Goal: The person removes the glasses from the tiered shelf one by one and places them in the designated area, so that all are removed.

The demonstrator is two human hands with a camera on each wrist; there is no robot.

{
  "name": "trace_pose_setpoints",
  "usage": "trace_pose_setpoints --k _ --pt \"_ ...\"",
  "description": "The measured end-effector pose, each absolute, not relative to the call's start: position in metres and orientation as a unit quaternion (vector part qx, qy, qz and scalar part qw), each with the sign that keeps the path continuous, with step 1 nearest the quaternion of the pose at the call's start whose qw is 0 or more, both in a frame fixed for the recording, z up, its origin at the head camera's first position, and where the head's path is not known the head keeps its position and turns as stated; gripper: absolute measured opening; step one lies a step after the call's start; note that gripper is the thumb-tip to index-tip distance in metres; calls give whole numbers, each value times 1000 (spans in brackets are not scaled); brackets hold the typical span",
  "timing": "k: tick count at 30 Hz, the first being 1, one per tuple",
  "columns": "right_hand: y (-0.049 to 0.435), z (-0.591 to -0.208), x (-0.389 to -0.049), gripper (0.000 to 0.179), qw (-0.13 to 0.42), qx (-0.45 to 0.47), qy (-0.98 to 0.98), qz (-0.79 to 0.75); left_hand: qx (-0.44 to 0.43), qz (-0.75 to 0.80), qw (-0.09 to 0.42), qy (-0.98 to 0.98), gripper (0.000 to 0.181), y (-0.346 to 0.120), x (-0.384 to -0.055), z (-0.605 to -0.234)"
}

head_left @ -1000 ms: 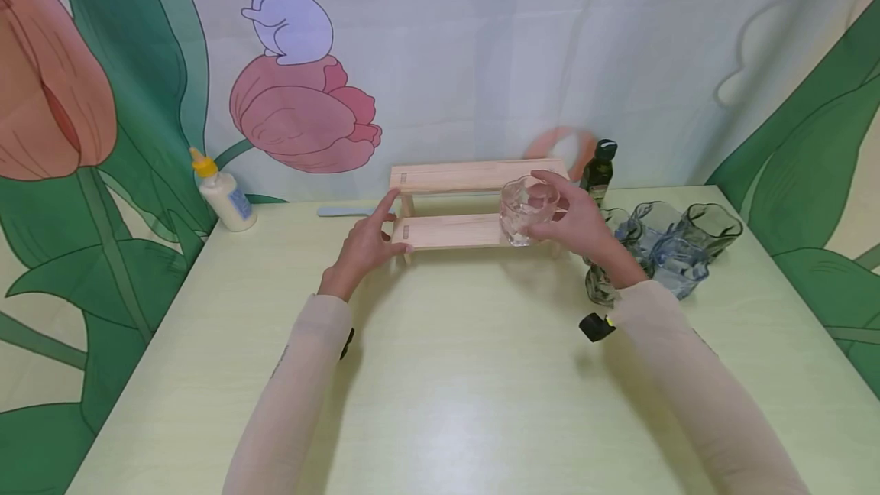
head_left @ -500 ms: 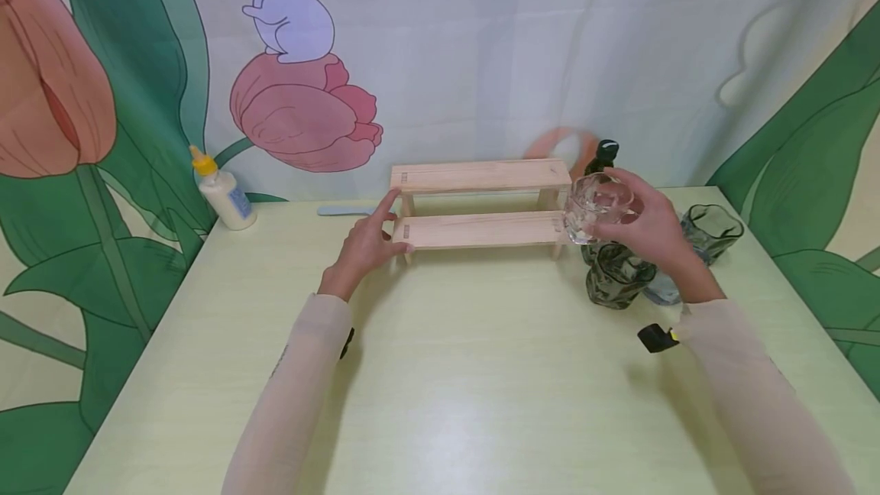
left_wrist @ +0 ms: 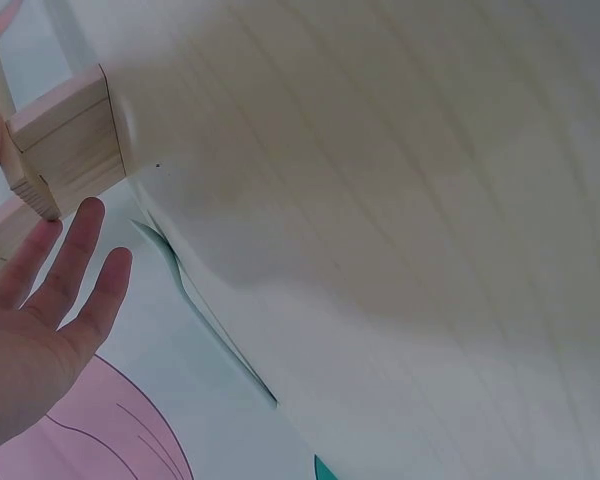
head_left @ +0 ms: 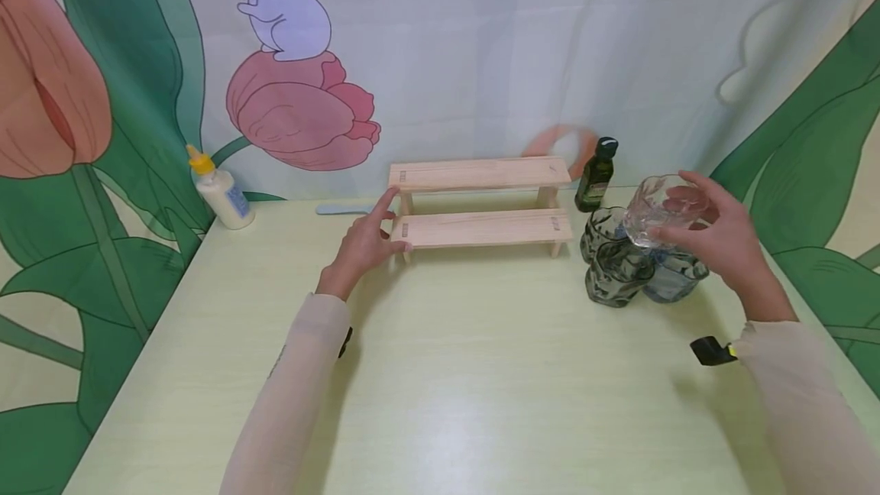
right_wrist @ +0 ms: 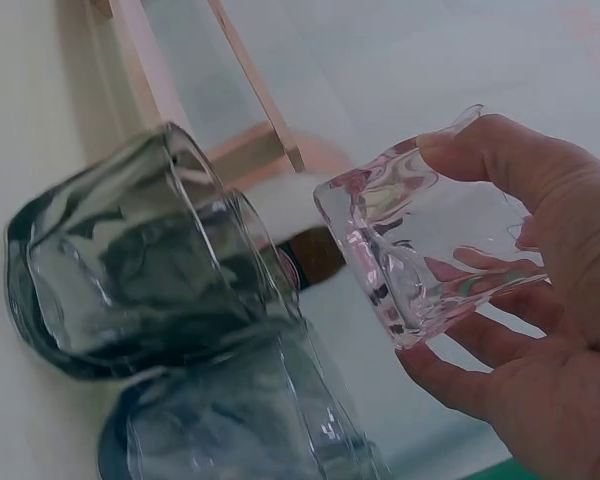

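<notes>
My right hand [head_left: 732, 243] holds a clear, pinkish drinking glass [head_left: 653, 208] between thumb and fingers, raised over a cluster of glasses. In the right wrist view the glass [right_wrist: 400, 235] is gripped at its sides and points its base toward the grey-green glasses [right_wrist: 130, 260]. At the left end of a two-step wooden shelf [head_left: 481, 229], my left hand [head_left: 363, 249] spreads thumb and index finger against the boards. In the left wrist view its straight fingertips [left_wrist: 90, 210] lie right by a board's corner. My right hand covers part of the glass cluster.
Grey-green glasses [head_left: 615, 281] and a blue glass [head_left: 670, 281] stand close together right of the shelf. Behind them is a dark bottle [head_left: 595, 174]. A white glue bottle [head_left: 225, 201] with a yellow cap stands at back left. A pale blue strip [head_left: 340, 209] lies along the back edge.
The right hand has carried the clear glass rightward, from in front of the shelf to over the other glasses. The left hand has stayed at the shelf's left end.
</notes>
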State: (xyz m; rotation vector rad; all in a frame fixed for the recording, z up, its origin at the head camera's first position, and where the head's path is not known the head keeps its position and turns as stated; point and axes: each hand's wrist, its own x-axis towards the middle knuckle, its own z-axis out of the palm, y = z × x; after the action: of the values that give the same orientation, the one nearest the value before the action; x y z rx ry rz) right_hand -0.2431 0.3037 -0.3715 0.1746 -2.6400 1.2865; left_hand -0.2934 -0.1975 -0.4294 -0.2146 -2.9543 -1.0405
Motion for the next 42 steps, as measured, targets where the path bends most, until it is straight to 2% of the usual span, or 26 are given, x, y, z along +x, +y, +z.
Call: trace_pose_setpoints --k 10,20,26,42 --pt "346 -379 -231 83 129 25 -878 460 -65 -336 -4 -940 102 -197 -293 -426" --pt "377 -391 -215 85 155 -57 -889 428 -63 -333 -6 -941 103 -198 -293 -425" --pt "391 -400 -211 85 142 -102 -896 409 -66 -331 -5 -941 103 -199 -293 -425" --pt "407 -432 -209 88 115 -86 -889 436 -65 -331 -6 -941 104 -196 -293 -427"
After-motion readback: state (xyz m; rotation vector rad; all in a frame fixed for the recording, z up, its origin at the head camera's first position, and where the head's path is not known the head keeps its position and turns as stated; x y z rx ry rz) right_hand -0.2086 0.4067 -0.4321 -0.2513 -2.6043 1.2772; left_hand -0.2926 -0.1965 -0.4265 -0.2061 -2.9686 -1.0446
